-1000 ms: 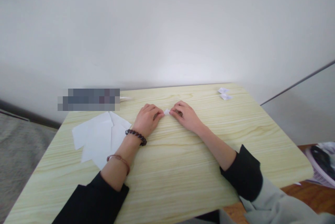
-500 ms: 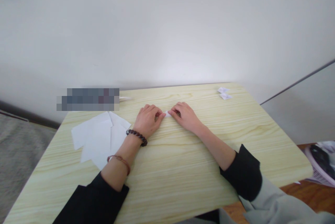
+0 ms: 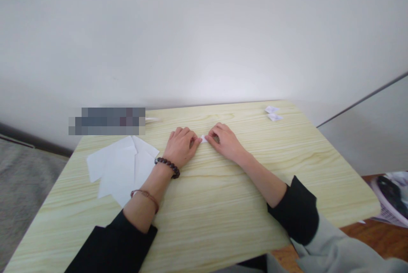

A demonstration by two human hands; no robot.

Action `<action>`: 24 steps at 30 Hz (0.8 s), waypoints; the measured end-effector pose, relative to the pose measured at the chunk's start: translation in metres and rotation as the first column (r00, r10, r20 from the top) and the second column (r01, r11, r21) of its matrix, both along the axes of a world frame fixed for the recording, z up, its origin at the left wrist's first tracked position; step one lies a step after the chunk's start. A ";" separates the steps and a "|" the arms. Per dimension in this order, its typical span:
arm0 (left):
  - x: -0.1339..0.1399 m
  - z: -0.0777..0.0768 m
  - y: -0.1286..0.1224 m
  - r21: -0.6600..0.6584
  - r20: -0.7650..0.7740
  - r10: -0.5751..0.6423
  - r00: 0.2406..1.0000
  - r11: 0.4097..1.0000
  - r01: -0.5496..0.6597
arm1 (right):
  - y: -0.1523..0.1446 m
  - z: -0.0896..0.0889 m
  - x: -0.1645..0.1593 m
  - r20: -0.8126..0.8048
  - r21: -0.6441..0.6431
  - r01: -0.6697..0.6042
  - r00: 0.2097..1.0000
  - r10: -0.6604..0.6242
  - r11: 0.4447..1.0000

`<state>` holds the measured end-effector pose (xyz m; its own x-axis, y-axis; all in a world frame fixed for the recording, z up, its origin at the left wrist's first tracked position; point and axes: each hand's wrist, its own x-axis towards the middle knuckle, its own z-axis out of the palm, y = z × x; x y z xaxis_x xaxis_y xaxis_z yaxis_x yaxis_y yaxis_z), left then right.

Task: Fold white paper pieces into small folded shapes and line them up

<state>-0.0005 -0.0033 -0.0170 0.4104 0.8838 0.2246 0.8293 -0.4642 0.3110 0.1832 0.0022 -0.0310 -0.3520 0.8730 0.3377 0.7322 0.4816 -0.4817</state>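
Observation:
A small folded piece of white paper [image 3: 204, 138] is pinched at both sides over the middle of the table. My left hand [image 3: 181, 145], with a dark bead bracelet at the wrist, closes thumb and forefinger on its left end. On its right end my right hand [image 3: 225, 142] does the same. Most of the paper between the fingertips is small and partly covered, so its exact folds cannot be made out. Several white paper sheets [image 3: 117, 171] lie fanned out left of my left forearm. Two small folded paper pieces [image 3: 273, 117] rest at the far right.
The light wood-grain table [image 3: 223, 213] stands against a pale wall [image 3: 204, 35]. A blurred-out object [image 3: 108, 121] sits at the back left, a thin white item beside it. Beyond the right edge, a pink basket [image 3: 387, 207] with dark and white contents stands on the floor.
My right hand's fingers have shifted slightly, and a little more of the folded paper shows between the hands. The sheets and folded pieces have stayed put.

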 end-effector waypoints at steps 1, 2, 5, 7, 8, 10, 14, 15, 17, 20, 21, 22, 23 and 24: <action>0.000 0.000 0.000 -0.003 0.006 0.009 1.000 1.000 -0.009 | 0.000 0.000 0.000 0.005 -0.001 0.001 1.000 -0.001 1.000; 0.001 -0.001 0.000 -0.005 0.014 0.018 1.000 1.000 -0.018 | 0.000 0.001 0.000 0.009 -0.003 0.003 1.000 -0.002 1.000; 0.001 -0.002 0.000 -0.008 0.047 0.041 0.998 0.999 -0.040 | -0.001 0.001 -0.001 0.012 -0.008 0.007 1.000 -0.006 1.000; 0.001 -0.002 0.000 -0.017 0.067 0.047 0.997 0.999 -0.046 | -0.001 0.001 -0.001 -0.010 -0.008 0.018 1.000 -0.019 1.000; 0.001 -0.002 0.000 -0.024 0.074 0.046 0.996 0.999 -0.044 | -0.001 0.001 -0.001 -0.028 -0.010 0.031 0.999 -0.031 0.999; 0.002 -0.002 0.001 -0.037 0.083 0.045 0.996 0.998 -0.042 | -0.001 0.001 -0.002 -0.064 -0.019 0.057 0.996 -0.058 0.998; 0.002 -0.001 0.001 -0.054 0.077 0.043 0.996 0.998 -0.039 | -0.001 0.000 -0.003 -0.087 -0.041 0.069 0.994 -0.073 0.997; 0.002 -0.001 0.001 -0.056 0.074 0.043 0.996 0.998 -0.039 | -0.001 0.000 -0.004 -0.088 -0.045 0.068 0.994 -0.072 0.997; 0.003 -0.001 0.002 -0.055 0.068 0.047 0.997 0.998 -0.043 | 0.000 0.000 -0.003 -0.089 -0.047 0.067 0.993 -0.071 0.997; 0.002 -0.003 0.002 -0.044 0.070 0.059 0.996 0.997 -0.056 | -0.001 0.000 -0.002 -0.092 -0.036 0.047 0.994 -0.050 0.998; 0.002 -0.004 0.002 -0.038 0.072 0.058 0.996 0.998 -0.056 | -0.001 0.001 -0.001 -0.092 -0.032 0.034 0.995 -0.037 0.999; 0.002 -0.005 0.002 -0.029 0.074 0.056 0.996 0.998 -0.054 | -0.002 0.002 0.000 -0.087 -0.029 0.018 0.996 -0.021 0.999; 0.001 -0.006 0.002 -0.015 0.073 0.054 0.996 0.998 -0.053 | -0.003 0.002 0.000 -0.074 -0.029 0.004 0.997 -0.007 1.000; 0.000 -0.006 0.002 0.004 0.069 0.054 0.996 0.999 -0.055 | -0.003 0.003 0.001 -0.056 -0.032 -0.005 0.998 0.004 0.999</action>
